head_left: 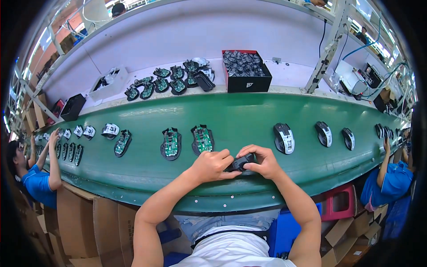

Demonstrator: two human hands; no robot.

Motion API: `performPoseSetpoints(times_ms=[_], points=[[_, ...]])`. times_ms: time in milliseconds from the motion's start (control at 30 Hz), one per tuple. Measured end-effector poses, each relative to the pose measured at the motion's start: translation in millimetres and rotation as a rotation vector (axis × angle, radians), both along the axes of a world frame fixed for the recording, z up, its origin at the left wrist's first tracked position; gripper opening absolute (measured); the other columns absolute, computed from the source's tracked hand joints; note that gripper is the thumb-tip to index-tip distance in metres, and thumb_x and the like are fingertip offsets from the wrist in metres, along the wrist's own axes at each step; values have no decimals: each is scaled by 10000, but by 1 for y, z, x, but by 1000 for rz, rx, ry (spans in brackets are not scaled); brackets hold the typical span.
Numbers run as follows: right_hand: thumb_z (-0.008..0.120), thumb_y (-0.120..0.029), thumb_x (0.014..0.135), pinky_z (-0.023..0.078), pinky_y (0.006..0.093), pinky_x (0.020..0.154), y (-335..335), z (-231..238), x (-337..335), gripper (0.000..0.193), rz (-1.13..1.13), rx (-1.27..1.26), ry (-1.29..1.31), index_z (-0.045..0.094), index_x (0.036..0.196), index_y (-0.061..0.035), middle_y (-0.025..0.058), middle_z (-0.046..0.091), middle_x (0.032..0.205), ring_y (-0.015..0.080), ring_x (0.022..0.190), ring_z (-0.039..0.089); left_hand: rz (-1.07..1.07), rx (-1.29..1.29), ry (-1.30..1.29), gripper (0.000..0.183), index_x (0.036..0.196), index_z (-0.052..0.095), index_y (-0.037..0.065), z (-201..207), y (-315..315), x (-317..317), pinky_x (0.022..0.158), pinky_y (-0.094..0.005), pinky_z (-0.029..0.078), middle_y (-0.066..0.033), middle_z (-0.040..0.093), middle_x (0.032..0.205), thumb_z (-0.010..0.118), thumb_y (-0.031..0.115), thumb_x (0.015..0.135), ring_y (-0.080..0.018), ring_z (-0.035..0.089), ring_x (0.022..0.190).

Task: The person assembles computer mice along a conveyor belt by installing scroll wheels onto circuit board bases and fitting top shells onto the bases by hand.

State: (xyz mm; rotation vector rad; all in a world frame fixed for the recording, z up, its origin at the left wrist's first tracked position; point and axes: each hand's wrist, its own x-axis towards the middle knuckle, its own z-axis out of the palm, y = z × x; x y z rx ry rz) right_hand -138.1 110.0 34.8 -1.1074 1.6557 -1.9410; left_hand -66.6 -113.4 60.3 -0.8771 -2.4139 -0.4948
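Gripping a dark mouse part [243, 162] between them, the two bare hands work above the near side of a green counter [244, 118]. The left hand [212, 165] has its fingers curled and closed on the part's left end, thumb stretched along the near side; exactly where its fingertips press is partly hidden. The right hand [263, 161] wraps its fingers over the far edge of the part, with the thumb set against its near face.

Just beyond the left hand lies an open mouse base [203, 140] showing its green circuit board, with a second base [171, 144] to its left and a third base [123, 143] further along. To the right of the hands, well apart from them, a black-and-silver mouse [283, 139] rests on the counter, followed by two smaller-looking mice [324, 134] in the same colours.

On the pale shelf [289, 76] behind stand a red-and-black box [240, 84] full of dark pieces and a cluster of boards [161, 84]. A person in blue [38, 180] reaches in at the far left, another person in blue [387, 181] at the far right.
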Motion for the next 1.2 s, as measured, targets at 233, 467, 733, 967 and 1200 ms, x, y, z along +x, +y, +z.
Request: performPoseSetpoints(times_ms=[233, 467, 733, 967, 1200], points=[[770, -16, 791, 478, 372, 978, -4, 0, 0, 299, 59, -29, -54, 668, 1072, 6, 128, 675, 1088, 219, 1070, 631, 23, -19, 23, 414, 723, 565, 87, -2, 0, 6, 444, -336, 483, -43, 479, 698, 785, 434, 767, -198, 593, 501], [722, -106, 860, 445, 386, 1011, -15, -11, 18, 306, -51, -239, -410, 603, 1120, 4, 135, 633, 1140, 222, 1124, 588, 109, 185, 82, 425, 688, 531, 93, 2, -1, 4, 438, -327, 462, -41, 440, 681, 794, 418, 765, -178, 553, 476], [802, -140, 774, 450, 411, 995, -16, 10, 13, 342, 29, -29, -31, 652, 1044, 6, 164, 659, 1089, 264, 1071, 611, 80, 102, 188, 413, 804, 646, 45, 1, -4, 11, 422, -275, 397, -2, 451, 658, 801, 426, 762, -122, 505, 480], [788, -152, 803, 455, 419, 961, -21, 6, 12, 303, 41, -88, -35, 668, 1040, -7, 167, 670, 1072, 279, 1028, 614, 93, 215, 93, 451, 872, 646, 46, -11, -1, 14, 422, -266, 407, 0, 472, 678, 755, 479, 812, -115, 522, 481], [785, -198, 812, 453, 415, 930, -21, 6, 17, 309, -26, -80, 6, 652, 1017, -8, 160, 666, 1045, 268, 971, 614, 101, 263, 42, 471, 904, 656, 37, -13, 4, 16, 440, -274, 440, -14, 484, 688, 764, 486, 809, -131, 558, 495]])
